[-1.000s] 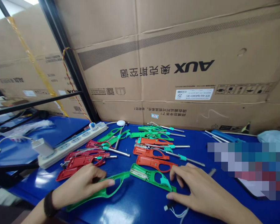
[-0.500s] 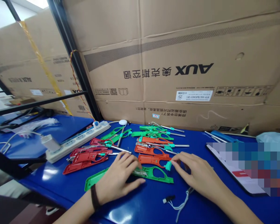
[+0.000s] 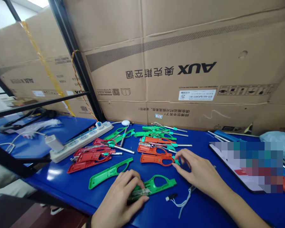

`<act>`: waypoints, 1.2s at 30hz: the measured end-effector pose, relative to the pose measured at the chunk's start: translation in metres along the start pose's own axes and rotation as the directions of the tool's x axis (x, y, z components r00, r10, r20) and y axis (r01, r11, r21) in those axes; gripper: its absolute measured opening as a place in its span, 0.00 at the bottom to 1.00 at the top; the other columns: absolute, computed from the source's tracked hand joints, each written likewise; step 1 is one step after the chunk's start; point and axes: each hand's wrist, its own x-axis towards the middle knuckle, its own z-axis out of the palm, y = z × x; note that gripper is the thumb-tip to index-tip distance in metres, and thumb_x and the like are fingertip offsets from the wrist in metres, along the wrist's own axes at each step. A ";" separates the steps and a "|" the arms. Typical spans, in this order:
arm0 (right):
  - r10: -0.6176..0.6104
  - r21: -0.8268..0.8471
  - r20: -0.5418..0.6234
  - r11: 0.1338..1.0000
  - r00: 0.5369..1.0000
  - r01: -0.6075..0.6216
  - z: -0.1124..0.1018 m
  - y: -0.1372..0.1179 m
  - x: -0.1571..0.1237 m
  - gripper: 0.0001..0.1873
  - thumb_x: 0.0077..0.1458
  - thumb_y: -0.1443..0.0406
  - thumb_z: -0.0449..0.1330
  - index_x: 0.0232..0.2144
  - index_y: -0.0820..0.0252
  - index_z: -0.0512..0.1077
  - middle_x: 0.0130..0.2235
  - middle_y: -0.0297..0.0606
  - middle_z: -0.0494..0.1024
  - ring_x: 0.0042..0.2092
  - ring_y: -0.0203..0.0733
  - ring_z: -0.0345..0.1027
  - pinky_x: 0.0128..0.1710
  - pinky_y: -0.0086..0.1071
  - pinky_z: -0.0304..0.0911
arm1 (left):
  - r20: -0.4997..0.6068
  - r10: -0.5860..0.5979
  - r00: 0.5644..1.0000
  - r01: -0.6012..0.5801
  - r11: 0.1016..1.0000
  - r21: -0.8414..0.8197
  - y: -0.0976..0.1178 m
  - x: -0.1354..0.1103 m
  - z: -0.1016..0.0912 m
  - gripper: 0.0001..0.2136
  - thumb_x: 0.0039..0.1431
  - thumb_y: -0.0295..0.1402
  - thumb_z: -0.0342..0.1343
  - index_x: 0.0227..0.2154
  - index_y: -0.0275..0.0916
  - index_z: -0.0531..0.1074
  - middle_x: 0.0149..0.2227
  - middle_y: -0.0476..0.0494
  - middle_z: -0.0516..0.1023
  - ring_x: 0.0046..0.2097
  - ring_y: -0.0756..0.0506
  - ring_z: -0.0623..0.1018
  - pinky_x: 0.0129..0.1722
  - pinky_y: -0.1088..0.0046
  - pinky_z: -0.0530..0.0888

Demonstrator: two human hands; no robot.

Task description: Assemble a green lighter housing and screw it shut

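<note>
gap left of wires point(image 3: 182, 209); green shell point(image 3: 151, 184) blocks beyond

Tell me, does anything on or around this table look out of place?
Two things: the big carton behind the table has its print upside down, and a black connector with white wires lies loose, apart from the green shell that the left hand grips. I see no spill.

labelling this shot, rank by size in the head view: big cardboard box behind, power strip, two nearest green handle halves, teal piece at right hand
1. Cardboard box
2. Power strip
3. Free green half and covered green half: unsure, left hand hides part
4. Teal piece
</note>
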 end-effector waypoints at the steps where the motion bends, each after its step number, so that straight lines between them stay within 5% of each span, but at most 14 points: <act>1: 0.008 -0.012 -0.019 1.000 1.000 -0.008 0.001 0.000 0.000 0.06 0.53 0.61 0.56 0.36 0.52 0.65 0.33 0.31 0.72 0.28 0.37 0.68 0.25 0.29 0.59 | 0.004 -0.011 1.000 0.011 1.000 -0.026 0.002 0.000 0.002 0.05 0.60 0.36 0.54 0.36 0.43 0.68 0.41 0.45 0.70 0.43 0.44 0.70 0.46 0.66 0.66; 7: 0.024 -0.053 -0.039 0.998 0.999 -0.026 0.004 0.007 0.002 0.06 0.57 0.60 0.52 0.36 0.52 0.67 0.39 0.34 0.73 0.34 0.40 0.71 0.23 0.28 0.60 | -0.055 -0.091 0.994 0.080 0.981 -0.177 0.004 0.003 0.002 0.07 0.60 0.39 0.54 0.34 0.43 0.69 0.40 0.46 0.71 0.43 0.44 0.71 0.46 0.67 0.66; 12: 0.106 -0.047 -0.035 0.993 0.994 -0.107 0.001 0.017 0.004 0.11 0.60 0.58 0.47 0.34 0.52 0.67 0.36 0.35 0.76 0.36 0.42 0.72 0.26 0.30 0.61 | -0.177 -0.039 0.984 0.041 0.999 0.008 -0.012 0.021 -0.010 0.07 0.58 0.40 0.56 0.34 0.42 0.70 0.40 0.46 0.71 0.43 0.43 0.70 0.44 0.64 0.66; 16: 0.091 -0.055 -0.011 0.994 0.996 -0.091 0.005 0.015 0.002 0.08 0.53 0.56 0.56 0.34 0.52 0.69 0.35 0.33 0.75 0.35 0.43 0.71 0.28 0.32 0.61 | -0.157 0.007 0.988 0.016 0.990 0.143 -0.015 0.035 -0.012 0.06 0.56 0.36 0.58 0.36 0.42 0.71 0.41 0.46 0.72 0.44 0.41 0.71 0.46 0.60 0.64; 21: 0.127 0.015 0.027 0.992 0.992 -0.128 0.008 0.007 0.002 0.13 0.50 0.53 0.59 0.35 0.52 0.67 0.31 0.31 0.74 0.30 0.40 0.70 0.23 0.29 0.57 | -0.090 0.043 0.995 -0.038 0.998 0.056 -0.003 0.025 -0.012 0.12 0.57 0.44 0.56 0.40 0.44 0.70 0.43 0.45 0.72 0.45 0.42 0.70 0.49 0.59 0.62; 24: 0.075 0.067 0.081 0.995 0.994 -0.080 0.008 0.005 0.002 0.11 0.51 0.59 0.58 0.37 0.53 0.66 0.32 0.31 0.74 0.30 0.39 0.69 0.26 0.29 0.58 | -0.019 0.069 0.997 -0.068 0.997 0.038 -0.002 0.016 -0.011 0.18 0.50 0.49 0.60 0.39 0.44 0.71 0.43 0.45 0.72 0.46 0.40 0.70 0.52 0.57 0.60; 28: 0.031 0.106 0.122 0.993 0.992 -0.044 0.011 0.006 0.002 0.04 0.53 0.66 0.54 0.32 0.55 0.68 0.29 0.32 0.75 0.27 0.38 0.67 0.27 0.30 0.59 | -0.054 0.050 0.997 -0.046 0.996 0.071 -0.003 0.017 -0.004 0.12 0.55 0.42 0.58 0.40 0.44 0.71 0.42 0.45 0.73 0.45 0.41 0.70 0.52 0.55 0.59; 32: 0.046 0.227 0.069 0.972 0.997 -0.061 0.012 0.006 0.002 0.04 0.54 0.65 0.54 0.33 0.55 0.69 0.29 0.31 0.75 0.25 0.36 0.67 0.26 0.31 0.61 | -0.173 0.092 0.981 -0.078 0.993 0.086 0.009 0.026 0.008 0.10 0.58 0.37 0.57 0.43 0.44 0.70 0.44 0.44 0.72 0.46 0.41 0.70 0.53 0.54 0.59; 36: 0.048 0.511 0.071 0.856 0.996 -0.078 0.007 -0.003 0.002 0.08 0.53 0.59 0.58 0.34 0.56 0.69 0.33 0.35 0.76 0.31 0.37 0.70 0.25 0.28 0.64 | -0.243 0.059 0.968 -0.081 0.993 -0.083 0.025 0.035 0.016 0.17 0.58 0.37 0.56 0.50 0.46 0.65 0.46 0.43 0.72 0.47 0.41 0.71 0.52 0.57 0.63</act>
